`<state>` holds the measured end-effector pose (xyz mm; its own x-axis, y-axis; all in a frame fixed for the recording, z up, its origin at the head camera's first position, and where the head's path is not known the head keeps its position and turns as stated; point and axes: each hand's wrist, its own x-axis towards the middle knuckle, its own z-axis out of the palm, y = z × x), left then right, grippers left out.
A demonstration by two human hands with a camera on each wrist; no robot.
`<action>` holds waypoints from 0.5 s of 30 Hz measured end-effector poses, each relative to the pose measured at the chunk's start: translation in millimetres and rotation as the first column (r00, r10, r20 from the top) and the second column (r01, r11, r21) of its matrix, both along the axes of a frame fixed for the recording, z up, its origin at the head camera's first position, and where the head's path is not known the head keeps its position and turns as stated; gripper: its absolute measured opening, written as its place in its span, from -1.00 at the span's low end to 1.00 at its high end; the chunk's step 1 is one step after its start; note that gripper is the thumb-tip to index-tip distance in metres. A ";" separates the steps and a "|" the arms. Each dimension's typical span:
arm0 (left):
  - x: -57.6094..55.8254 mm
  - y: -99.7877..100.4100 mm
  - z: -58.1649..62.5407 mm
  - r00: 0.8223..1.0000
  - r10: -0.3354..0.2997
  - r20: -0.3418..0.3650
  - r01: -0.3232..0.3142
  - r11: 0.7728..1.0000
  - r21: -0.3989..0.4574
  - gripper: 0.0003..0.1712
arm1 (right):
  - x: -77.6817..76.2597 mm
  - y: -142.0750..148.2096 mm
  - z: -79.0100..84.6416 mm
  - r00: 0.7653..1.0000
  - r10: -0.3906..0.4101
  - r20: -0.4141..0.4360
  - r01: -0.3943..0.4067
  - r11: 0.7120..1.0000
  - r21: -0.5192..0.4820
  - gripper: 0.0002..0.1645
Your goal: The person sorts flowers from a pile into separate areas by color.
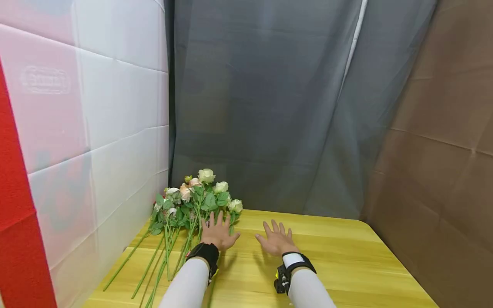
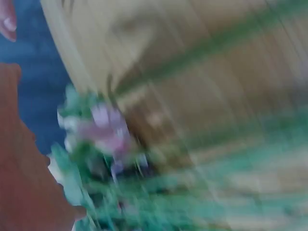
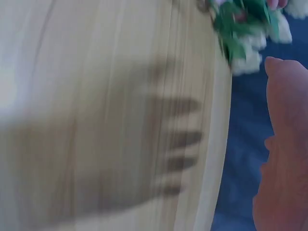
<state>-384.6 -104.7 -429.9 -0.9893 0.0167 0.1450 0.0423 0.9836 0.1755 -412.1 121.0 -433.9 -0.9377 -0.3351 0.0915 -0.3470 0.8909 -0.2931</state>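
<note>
Both hands are held out above the table with fingers straight and spread, palms down, and neither holds anything. My left hand [image 1: 218, 235] is beside the flowers, its fingertips overlapping the lower blooms in the head view; whether it touches them I cannot tell. My right hand [image 1: 277, 241] hovers over bare wood, its spread-finger shadow falling on the table in the right wrist view. A pile of artificial-looking roses [image 1: 209, 201], cream, white and pale pink with green leaves, lies at the table's left. Their long green stems [image 1: 154, 261] point toward me. A blurred pinkish bloom [image 2: 108, 127] shows in the left wrist view.
The yellow wood-grain table [image 1: 327, 256] has a rounded far right corner. A white panelled wall [image 1: 123, 98] stands close on the left, a dark grey curtain [image 1: 262, 107] behind, and a brown sheet [image 1: 443, 171] on the right.
</note>
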 end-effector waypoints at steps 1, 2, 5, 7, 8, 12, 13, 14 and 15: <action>2.0 -9.1 1.8 1.000 0.012 0.001 -0.012 1.000 0.008 -0.13 | -1.5 -7.9 -1.6 1.000 0.013 0.006 -0.013 1.000 0.008 -0.17; 3.9 -18.2 3.2 1.000 0.024 0.006 -0.024 1.000 0.015 -0.14 | -2.9 -16.1 -2.6 1.000 0.025 0.013 -0.025 1.000 0.016 -0.16; 11.6 -44.7 7.8 0.998 0.057 0.018 -0.058 0.997 0.045 -0.18 | -5.7 -41.6 -1.7 0.997 0.072 0.019 -0.073 0.997 0.030 -0.17; 16.6 -62.0 8.6 0.996 0.086 0.033 -0.088 0.995 0.056 -0.19 | -6.5 -60.0 0.7 0.994 0.109 0.022 -0.109 0.993 0.041 -0.17; 19.5 -70.2 8.4 0.994 0.103 0.041 -0.105 0.993 0.059 -0.19 | -6.4 -69.4 2.0 0.991 0.129 0.018 -0.130 0.991 0.041 -0.17; 31.3 -99.5 5.1 0.984 0.167 0.066 -0.172 0.983 0.069 -0.22 | -2.9 -106.1 4.2 0.978 0.206 0.005 -0.206 0.977 0.061 -0.16; 34.6 -105.5 4.1 0.980 0.181 0.079 -0.186 0.980 0.069 -0.22 | -1.4 -114.8 3.5 0.974 0.225 0.003 -0.225 0.972 0.066 -0.17; 38.3 -111.0 3.3 0.978 0.190 0.088 -0.197 0.978 0.074 -0.23 | -0.1 -123.4 2.4 0.970 0.244 0.003 -0.243 0.967 0.074 -0.17; 41.4 -116.6 2.0 0.976 0.197 0.095 -0.204 0.976 0.070 -0.25 | 1.1 -131.9 0.7 0.965 0.262 0.005 -0.261 0.962 0.084 -0.18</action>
